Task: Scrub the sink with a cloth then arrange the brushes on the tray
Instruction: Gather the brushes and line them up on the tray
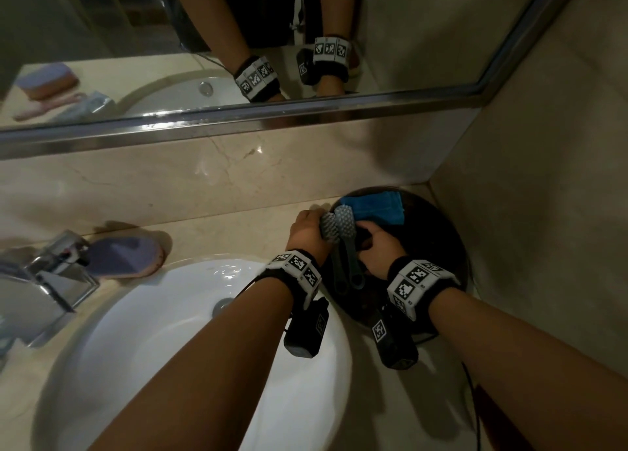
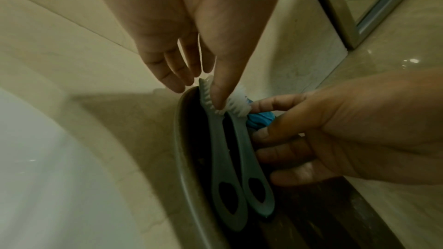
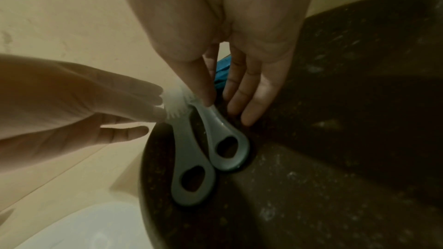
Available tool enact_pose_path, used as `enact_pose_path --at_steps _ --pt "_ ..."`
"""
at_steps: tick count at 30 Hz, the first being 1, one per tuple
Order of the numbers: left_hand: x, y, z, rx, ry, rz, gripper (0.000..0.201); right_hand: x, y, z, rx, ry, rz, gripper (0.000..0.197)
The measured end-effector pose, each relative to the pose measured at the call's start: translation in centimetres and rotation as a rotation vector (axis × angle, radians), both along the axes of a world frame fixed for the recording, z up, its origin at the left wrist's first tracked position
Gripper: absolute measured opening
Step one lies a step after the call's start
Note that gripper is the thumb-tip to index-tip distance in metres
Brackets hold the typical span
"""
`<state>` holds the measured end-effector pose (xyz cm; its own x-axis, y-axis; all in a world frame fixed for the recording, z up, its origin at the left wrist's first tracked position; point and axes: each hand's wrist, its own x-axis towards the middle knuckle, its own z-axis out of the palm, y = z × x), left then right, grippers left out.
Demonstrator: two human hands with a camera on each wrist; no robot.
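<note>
Brushes, two grey ones with looped handles, lie side by side on the left part of the dark round tray (image 1: 452, 246), but the largest thing in view is the white sink (image 1: 170, 331), which fills the counter to the tray's left. The tray itself sits in the corner where the back wall and the right wall meet, its left rim close to the sink's edge. On the far part of the tray rests a folded blue cloth (image 1: 377, 207), just beyond the brush heads. Well left of the tray, past the sink's far rim, a purple scrubber (image 1: 122, 255) lies on the counter beside the chrome tap (image 1: 51, 280).

The left brush (image 2: 223, 168) runs along the tray's left rim; the right brush (image 2: 251, 177) lies touching it, handles toward the person, white bristles toward the cloth. The left hand (image 1: 306, 229) reaches over the rim with fingers fairly straight and parted, thumb tip pressing on the left brush's bristles. The right hand (image 1: 377, 246) stands over the tray with fingers extended and spread, thumb tip on the neck of the right brush, the other fingertips resting on the tray floor beside that brush's handle.

Right of the brushes the tray floor lies bare up to its right rim near the wall.
</note>
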<state>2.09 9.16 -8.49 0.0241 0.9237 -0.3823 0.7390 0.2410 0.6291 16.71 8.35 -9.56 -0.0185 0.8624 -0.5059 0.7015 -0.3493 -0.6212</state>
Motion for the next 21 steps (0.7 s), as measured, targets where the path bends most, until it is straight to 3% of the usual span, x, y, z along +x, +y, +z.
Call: enact_pose_path --at_steps 6,14,21 --pt "-2.2 -2.3 2.8 0.045 0.004 -0.059 0.071 -0.3 -0.5 3.5 0.014 -0.140 0.005 0.058" --pt "-8.7 -5.6 8.5 0.040 0.364 -0.253 0.075 -5.5 -3.3 10.9 0.165 -0.326 0.216 0.049" --pt "-13.9 -10.8 13.8 0.080 0.397 -0.182 0.071 -10.3 -6.3 15.8 0.229 -0.440 0.356 0.053"
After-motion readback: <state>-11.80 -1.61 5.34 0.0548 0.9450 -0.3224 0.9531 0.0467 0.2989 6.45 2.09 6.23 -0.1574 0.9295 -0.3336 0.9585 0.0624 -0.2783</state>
